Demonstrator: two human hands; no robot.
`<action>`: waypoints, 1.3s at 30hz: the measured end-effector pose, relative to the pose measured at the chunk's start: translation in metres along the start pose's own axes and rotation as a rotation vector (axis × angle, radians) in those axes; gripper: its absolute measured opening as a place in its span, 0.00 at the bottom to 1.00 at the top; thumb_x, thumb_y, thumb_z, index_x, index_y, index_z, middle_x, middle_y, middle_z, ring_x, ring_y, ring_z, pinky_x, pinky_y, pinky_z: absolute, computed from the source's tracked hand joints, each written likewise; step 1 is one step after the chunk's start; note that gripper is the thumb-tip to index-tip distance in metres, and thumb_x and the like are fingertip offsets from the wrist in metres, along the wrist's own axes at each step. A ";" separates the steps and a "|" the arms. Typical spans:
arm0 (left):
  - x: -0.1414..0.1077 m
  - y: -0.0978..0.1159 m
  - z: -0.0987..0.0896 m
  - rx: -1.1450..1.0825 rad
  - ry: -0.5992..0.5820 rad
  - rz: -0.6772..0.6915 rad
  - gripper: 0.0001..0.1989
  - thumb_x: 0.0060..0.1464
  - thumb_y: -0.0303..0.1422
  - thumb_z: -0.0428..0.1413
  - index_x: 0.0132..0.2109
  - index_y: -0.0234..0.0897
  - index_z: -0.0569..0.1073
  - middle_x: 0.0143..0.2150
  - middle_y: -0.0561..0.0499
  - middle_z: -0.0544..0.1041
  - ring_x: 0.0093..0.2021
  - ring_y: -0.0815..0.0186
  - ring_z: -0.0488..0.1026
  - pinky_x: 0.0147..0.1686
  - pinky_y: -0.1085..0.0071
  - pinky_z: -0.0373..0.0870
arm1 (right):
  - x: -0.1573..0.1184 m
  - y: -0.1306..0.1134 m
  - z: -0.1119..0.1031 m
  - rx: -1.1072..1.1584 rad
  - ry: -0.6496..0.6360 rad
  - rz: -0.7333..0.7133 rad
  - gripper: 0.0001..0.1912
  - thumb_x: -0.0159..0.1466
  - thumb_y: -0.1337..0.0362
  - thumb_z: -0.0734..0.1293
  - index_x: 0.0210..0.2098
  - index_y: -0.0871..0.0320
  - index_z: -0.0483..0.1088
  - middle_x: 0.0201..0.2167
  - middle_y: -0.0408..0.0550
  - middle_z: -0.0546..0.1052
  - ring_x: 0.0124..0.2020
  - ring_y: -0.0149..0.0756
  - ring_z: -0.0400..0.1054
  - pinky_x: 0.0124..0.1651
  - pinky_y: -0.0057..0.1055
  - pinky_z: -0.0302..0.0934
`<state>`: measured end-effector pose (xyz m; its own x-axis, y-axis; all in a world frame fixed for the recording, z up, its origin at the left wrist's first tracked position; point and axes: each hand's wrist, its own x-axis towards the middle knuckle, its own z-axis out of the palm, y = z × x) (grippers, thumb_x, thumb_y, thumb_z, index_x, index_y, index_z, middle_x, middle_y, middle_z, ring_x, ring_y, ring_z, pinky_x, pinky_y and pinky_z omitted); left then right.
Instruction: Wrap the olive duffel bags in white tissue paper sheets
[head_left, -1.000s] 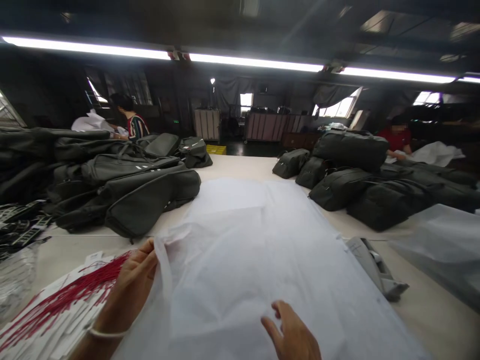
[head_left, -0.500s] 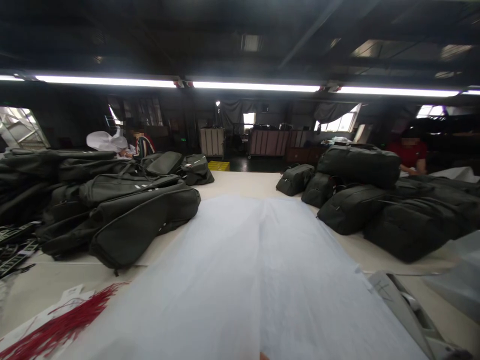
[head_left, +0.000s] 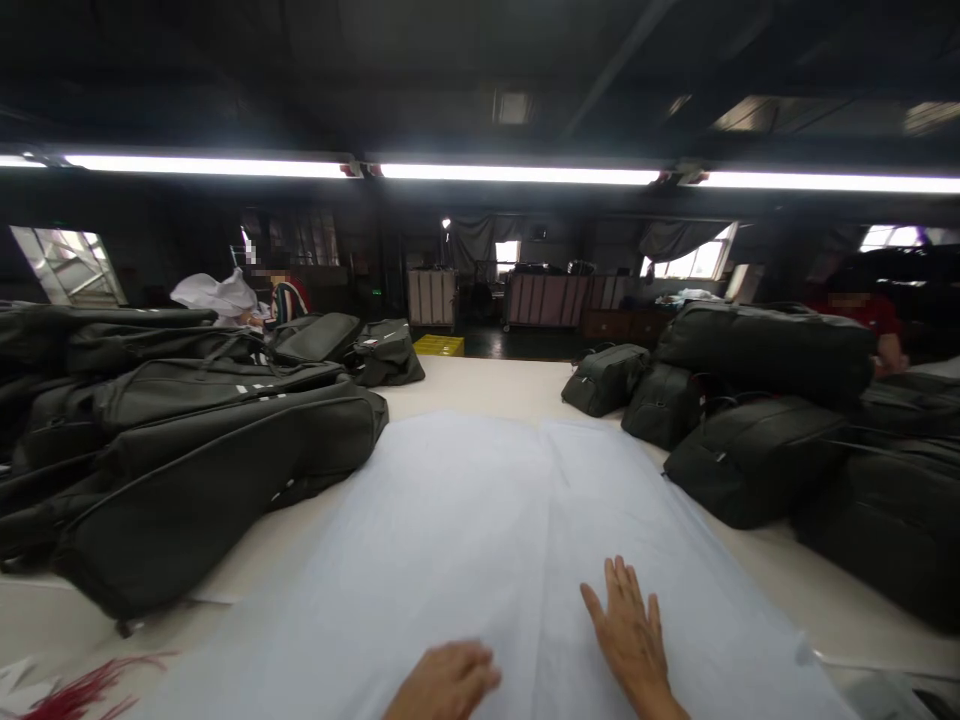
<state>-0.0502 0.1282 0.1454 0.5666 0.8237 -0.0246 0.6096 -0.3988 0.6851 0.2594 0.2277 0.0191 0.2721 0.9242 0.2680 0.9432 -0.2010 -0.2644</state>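
A large thin white sheet (head_left: 450, 520) lies over the table before me, with a lengthwise crease near its middle. My right hand (head_left: 628, 635) is over the sheet just right of the crease, palm down, its fingers stretched and spread, holding nothing. Left of the crease, at the bottom edge, my left hand (head_left: 444, 682) is slightly blurred. Its fingers bend loosely with the thumb apart, and nothing shows in them. Whether either hand presses on the sheet I cannot tell for certain.
Dark bags pile up on the left (head_left: 225, 480) and on the right (head_left: 757, 450) of the pale table (head_left: 487, 385). Red strings (head_left: 90, 690) lie at lower left. A yellow crate (head_left: 439, 346) stands beyond the table. A person in striped sleeves (head_left: 289, 300) and one in red (head_left: 862, 310) are farther back.
Both hands have come into view over the sheet; earlier only a fingertip showed at the bottom edge. My view has moved forward, so the bags look nearer and the grey device at lower right is mostly out of frame.
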 end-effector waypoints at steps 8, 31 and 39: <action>0.172 -0.086 0.058 0.332 0.157 -0.077 0.42 0.57 0.53 0.53 0.69 0.34 0.52 0.71 0.40 0.49 0.71 0.49 0.45 0.68 0.43 0.41 | 0.021 0.002 0.049 -0.175 -0.153 -0.144 0.37 0.66 0.49 0.50 0.65 0.69 0.58 0.67 0.59 0.56 0.69 0.51 0.45 0.68 0.57 0.33; 0.159 -0.107 0.071 0.294 0.144 -0.081 0.19 0.64 0.40 0.52 0.61 0.48 0.67 0.68 0.49 0.62 0.69 0.53 0.52 0.67 0.44 0.45 | 0.018 -0.054 0.037 0.553 0.168 0.140 0.40 0.65 0.45 0.46 0.62 0.70 0.60 0.65 0.62 0.60 0.70 0.51 0.44 0.69 0.56 0.32; 0.156 -0.075 0.060 0.275 0.227 -0.098 0.10 0.61 0.39 0.55 0.46 0.40 0.73 0.47 0.49 0.77 0.50 0.58 0.71 0.53 0.58 0.65 | 0.022 -0.051 0.041 0.584 0.174 0.189 0.42 0.64 0.46 0.45 0.62 0.74 0.57 0.65 0.65 0.59 0.69 0.52 0.44 0.68 0.56 0.32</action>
<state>0.0259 0.2625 0.0459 0.3792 0.9196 0.1028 0.7987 -0.3814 0.4653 0.2092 0.2718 0.0009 0.4969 0.8141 0.3005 0.6297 -0.1000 -0.7704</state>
